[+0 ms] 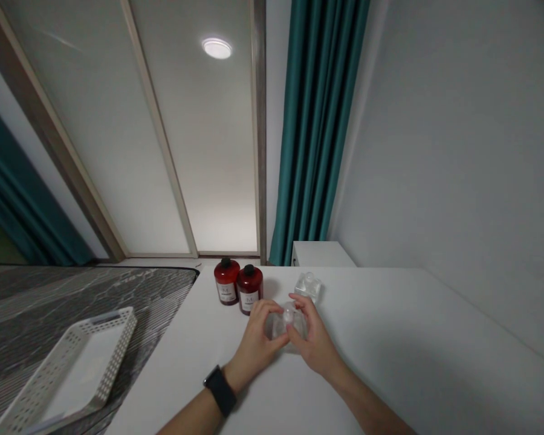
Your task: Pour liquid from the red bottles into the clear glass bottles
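Observation:
A small clear bottle (278, 327) with a rounded clear stopper (289, 312) is between my two hands, over the white table (299, 393). My left hand (259, 338) is wrapped round the bottle's left side. Thumb and fingers of my right hand (316, 342) close round the right side, at the stopper. The bottle's lower part is partly hidden, so whether it touches the table is hard to tell. Just beyond my right fingers stands a second clear, squarish bottle (308, 289) with a round stopper. A dark watch (220, 390) is on my left wrist.
Two dark red bottles, one behind (227, 281) and one in front (249, 284), have black caps and white labels; they stand beyond my left hand. A white perforated basket (121, 356) lies lower left on a grey patterned surface (163, 284). A white cabinet (321, 252) is behind the table.

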Motion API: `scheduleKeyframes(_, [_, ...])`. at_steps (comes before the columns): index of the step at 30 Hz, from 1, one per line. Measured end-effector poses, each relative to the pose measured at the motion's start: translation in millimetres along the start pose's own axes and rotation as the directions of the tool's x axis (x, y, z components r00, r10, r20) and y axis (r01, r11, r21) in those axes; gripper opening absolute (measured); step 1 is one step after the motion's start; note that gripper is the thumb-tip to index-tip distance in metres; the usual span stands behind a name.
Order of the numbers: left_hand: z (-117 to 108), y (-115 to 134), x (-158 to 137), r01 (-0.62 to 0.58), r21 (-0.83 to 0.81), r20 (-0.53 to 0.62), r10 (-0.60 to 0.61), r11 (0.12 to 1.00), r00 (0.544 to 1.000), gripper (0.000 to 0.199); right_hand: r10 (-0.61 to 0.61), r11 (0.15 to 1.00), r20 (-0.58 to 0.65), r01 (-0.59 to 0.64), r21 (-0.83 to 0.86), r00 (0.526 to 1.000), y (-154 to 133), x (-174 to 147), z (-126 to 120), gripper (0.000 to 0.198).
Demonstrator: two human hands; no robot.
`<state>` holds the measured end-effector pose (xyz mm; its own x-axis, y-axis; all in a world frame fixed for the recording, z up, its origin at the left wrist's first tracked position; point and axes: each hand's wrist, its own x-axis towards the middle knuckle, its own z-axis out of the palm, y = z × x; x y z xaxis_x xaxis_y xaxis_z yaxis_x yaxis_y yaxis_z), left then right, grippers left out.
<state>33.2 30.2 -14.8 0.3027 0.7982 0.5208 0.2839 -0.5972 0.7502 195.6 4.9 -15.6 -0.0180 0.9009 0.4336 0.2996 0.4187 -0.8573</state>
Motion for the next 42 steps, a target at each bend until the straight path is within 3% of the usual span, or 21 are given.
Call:
scheduleKeyframes(7, [-2.9,-2.7,0.6,-0.049,0.022,0.000,0.049,0.999,0.999,0.028,0.025,0.991,0.015,-0.027,0.133,1.000,6.0,3.5,-0.5,0.052])
scheduleKeyframes(11, [-4.9,-2.9,0.7,-0.062,0.040,0.006,0.062,0.997,0.998,0.029,0.027,0.981,-0.048,-0.018,0.191,0.998,8.2,2.6,2.3,0.058])
scheduleKeyframes(14, [-5.7,-2.7,1.0,-0.076,0.051,0.013,0.075,0.996,0.997,0.030,0.026,0.985,-0.068,-0.014,0.174,0.997,6.9,1.9,2.7,0.060])
scheduleKeyframes(19, [-6.5,-5.6,1.4,-0.095,0.092,0.054,0.091,0.991,0.994,0.040,0.038,0.987,0.003,-0.037,0.157,0.999,2.3,1.0,1.0,0.060])
scheduleKeyframes(25, [-7.6,-8.2,1.2,-0.074,0.093,0.133,0.061,0.993,0.989,0.044,0.017,0.990,-0.055,-0.009,0.140,0.998,5.7,2.0,1.7,0.061])
scheduleKeyframes(29, [-8.2,-5.8,1.4,-0.038,0.038,0.181,0.030,0.999,0.983,0.044,0.031,0.986,0.024,-0.035,0.166,0.999,2.3,2.4,0.3,0.062])
scheduleKeyframes(35, [-7.7,0.0,3.3,0.001,0.010,0.183,-0.003,1.000,0.983,0.041,0.071,0.990,-0.025,-0.068,0.123,0.997,-1.2,1.9,0.4,0.060])
scheduleKeyframes(42, [-6.8,-2.3,2.5,0.001,0.015,0.174,-0.004,1.000,0.985,0.043,0.112,0.984,0.044,-0.117,0.136,0.993,-1.6,1.9,0.9,0.062])
